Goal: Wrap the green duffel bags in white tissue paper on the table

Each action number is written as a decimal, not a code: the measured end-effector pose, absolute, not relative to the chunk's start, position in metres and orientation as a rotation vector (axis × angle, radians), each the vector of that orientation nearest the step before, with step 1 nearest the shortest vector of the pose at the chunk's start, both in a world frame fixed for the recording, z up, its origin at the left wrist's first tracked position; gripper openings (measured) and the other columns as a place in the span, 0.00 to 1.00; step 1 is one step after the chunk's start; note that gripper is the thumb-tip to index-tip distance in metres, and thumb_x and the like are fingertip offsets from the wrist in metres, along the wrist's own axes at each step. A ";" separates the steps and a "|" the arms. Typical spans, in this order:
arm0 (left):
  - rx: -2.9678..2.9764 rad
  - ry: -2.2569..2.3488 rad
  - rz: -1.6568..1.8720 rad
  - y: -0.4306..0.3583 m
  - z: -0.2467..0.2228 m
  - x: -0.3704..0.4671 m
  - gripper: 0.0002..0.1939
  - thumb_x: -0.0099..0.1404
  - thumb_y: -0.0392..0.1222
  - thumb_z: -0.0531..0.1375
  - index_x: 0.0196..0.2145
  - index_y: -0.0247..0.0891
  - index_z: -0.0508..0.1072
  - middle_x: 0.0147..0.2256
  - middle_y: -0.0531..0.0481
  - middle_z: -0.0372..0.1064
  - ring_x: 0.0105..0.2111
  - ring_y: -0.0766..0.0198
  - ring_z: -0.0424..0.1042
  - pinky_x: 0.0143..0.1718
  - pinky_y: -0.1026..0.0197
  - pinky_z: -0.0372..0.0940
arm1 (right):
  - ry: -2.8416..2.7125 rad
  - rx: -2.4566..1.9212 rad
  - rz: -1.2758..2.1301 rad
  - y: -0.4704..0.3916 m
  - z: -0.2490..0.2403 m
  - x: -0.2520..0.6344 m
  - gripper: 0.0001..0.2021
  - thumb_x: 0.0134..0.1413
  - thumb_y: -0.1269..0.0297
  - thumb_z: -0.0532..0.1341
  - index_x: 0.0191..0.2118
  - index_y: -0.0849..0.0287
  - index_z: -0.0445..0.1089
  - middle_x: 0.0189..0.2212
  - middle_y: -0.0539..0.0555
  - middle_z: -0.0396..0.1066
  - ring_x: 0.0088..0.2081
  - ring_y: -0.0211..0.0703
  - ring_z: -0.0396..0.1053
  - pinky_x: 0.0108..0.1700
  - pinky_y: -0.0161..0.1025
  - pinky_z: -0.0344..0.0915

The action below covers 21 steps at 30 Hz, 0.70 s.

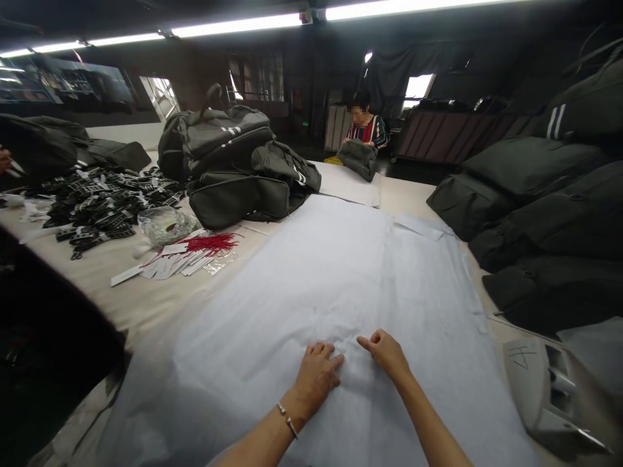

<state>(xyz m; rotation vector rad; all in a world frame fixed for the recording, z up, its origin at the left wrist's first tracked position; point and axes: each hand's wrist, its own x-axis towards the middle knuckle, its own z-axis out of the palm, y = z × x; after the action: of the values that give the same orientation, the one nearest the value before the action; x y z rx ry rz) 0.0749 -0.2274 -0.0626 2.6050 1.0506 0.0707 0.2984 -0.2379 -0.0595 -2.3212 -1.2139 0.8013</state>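
Note:
Thin white sheets (302,279) cover the middle of the table, lightly wrinkled around my hands. My left hand (317,376), with a bracelet at the wrist, rests on the sheets with its fingers apart and nothing in it. To its right, my right hand (384,350) is just over the sheets, its fingers curled together near the creases; whatever it may pinch is too small to make out. A folded edge of sheet (423,227) lies farther back on the right.
Dark bags (233,155) are piled at the back left, others (559,214) along the right. Black straps (107,201), a tape roll (165,224) and red-stringed tags (180,259) lie left. A grey box (559,389) stands at right. A person (370,130) handles a bag beyond.

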 end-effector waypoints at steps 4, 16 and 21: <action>2.628 1.025 0.011 -0.228 -0.047 0.076 0.27 0.60 0.50 0.67 0.55 0.48 0.65 0.51 0.47 0.68 0.48 0.51 0.67 0.46 0.51 0.64 | -1.073 -2.291 0.603 -0.253 -0.054 0.307 0.18 0.56 0.43 0.52 0.33 0.53 0.66 0.31 0.52 0.74 0.34 0.47 0.72 0.38 0.40 0.66; 2.898 0.819 0.154 -0.053 -0.042 0.074 0.34 0.69 0.58 0.54 0.67 0.46 0.49 0.69 0.44 0.40 0.69 0.50 0.37 0.67 0.37 0.35 | -1.435 -2.394 0.104 -0.239 -0.087 0.340 0.38 0.60 0.44 0.39 0.66 0.68 0.53 0.68 0.62 0.47 0.69 0.53 0.38 0.68 0.58 0.36; 2.925 0.598 0.178 -0.027 -0.080 0.097 0.39 0.67 0.69 0.45 0.68 0.45 0.47 0.69 0.42 0.40 0.69 0.51 0.37 0.66 0.37 0.35 | -1.680 -2.407 0.028 -0.198 -0.116 0.329 0.34 0.65 0.48 0.39 0.67 0.67 0.50 0.69 0.60 0.44 0.69 0.51 0.37 0.69 0.58 0.35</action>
<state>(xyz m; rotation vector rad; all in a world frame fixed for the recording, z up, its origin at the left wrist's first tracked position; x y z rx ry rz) 0.0970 -0.0272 -0.0797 2.9252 0.5979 0.1779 0.3288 -0.1975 -0.1162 -2.4065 -1.6798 0.0278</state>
